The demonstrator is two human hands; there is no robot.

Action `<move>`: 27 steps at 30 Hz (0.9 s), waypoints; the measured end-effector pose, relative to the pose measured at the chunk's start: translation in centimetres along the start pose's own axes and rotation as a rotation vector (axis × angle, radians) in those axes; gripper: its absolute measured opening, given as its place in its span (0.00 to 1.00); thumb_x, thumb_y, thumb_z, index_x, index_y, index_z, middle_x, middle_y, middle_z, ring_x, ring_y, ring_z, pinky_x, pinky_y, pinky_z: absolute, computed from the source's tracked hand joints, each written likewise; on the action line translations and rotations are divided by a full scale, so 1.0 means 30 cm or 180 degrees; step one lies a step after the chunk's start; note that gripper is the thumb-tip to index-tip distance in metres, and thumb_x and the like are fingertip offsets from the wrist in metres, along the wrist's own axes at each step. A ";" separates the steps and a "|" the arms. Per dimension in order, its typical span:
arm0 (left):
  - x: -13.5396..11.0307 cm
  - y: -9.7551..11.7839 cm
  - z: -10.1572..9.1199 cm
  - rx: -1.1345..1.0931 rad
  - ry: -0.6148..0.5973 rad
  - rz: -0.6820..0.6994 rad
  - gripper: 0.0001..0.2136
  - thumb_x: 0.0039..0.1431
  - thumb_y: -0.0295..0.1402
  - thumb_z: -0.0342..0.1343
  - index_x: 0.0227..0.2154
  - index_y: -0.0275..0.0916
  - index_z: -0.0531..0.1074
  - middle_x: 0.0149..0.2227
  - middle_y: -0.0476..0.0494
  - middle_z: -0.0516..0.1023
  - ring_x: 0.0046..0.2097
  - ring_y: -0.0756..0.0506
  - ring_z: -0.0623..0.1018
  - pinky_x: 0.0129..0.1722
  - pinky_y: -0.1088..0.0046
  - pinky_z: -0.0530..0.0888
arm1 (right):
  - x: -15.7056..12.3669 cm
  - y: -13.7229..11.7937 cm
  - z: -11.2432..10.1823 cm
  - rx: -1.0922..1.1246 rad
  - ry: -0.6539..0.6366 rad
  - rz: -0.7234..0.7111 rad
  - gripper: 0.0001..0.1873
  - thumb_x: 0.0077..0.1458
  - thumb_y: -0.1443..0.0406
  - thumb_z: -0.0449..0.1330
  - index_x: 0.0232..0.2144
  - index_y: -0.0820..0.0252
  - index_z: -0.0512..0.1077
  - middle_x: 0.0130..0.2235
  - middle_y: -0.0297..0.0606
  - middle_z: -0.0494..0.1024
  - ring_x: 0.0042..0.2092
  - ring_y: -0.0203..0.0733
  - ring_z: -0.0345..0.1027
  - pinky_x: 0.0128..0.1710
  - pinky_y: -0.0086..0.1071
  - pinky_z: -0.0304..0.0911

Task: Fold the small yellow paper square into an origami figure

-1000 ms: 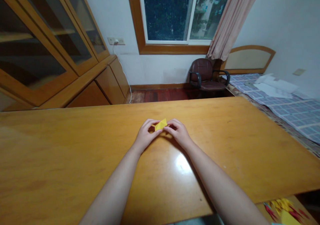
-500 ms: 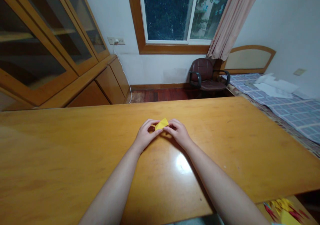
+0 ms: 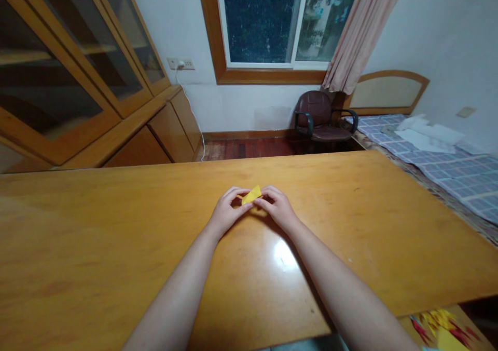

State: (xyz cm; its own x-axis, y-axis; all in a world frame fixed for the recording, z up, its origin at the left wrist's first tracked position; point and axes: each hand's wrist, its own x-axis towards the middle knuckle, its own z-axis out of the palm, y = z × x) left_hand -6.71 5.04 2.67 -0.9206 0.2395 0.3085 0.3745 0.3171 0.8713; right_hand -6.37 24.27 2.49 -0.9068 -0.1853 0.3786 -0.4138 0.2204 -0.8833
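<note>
We see a big wooden table (image 3: 116, 247), shiny and yellow-brown, in front of us. Past its far edge, a wooden cupboard (image 3: 91, 70) stands on the left and a dark red chair (image 3: 316, 112) sits under the window (image 3: 260, 24). Low down on the right, near our right arm, we see some yellow and red bits (image 3: 439, 321).

Our left hand (image 3: 227, 208) and our right hand (image 3: 278, 205) meet over the middle of the table. The fingers of both are bent and almost closed, with just a small gap, and that gap is filled by a little folded yellow paper (image 3: 251, 195). We pinch it from both sides. Its low end is by our left thumb, and it slants up to a corner near our right fingers. We cannot tell if the paper touches the table.
</note>
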 end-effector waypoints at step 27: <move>0.004 -0.004 -0.001 -0.0279 0.0030 -0.0144 0.15 0.53 0.40 0.63 0.41 0.40 0.76 0.42 0.43 0.75 0.45 0.44 0.75 0.45 0.69 0.73 | 0.000 0.020 0.001 0.0020 0.0088 -0.0125 0.05 0.56 0.62 0.63 0.32 0.57 0.77 0.34 0.36 0.76 0.38 0.40 0.70 0.41 0.33 0.64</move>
State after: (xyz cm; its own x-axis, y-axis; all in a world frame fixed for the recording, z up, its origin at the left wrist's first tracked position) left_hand -6.88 5.00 2.61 -0.9375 0.2179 0.2712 0.3216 0.2457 0.9144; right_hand -6.60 24.38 1.96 -0.8918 -0.1671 0.4204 -0.4486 0.2075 -0.8693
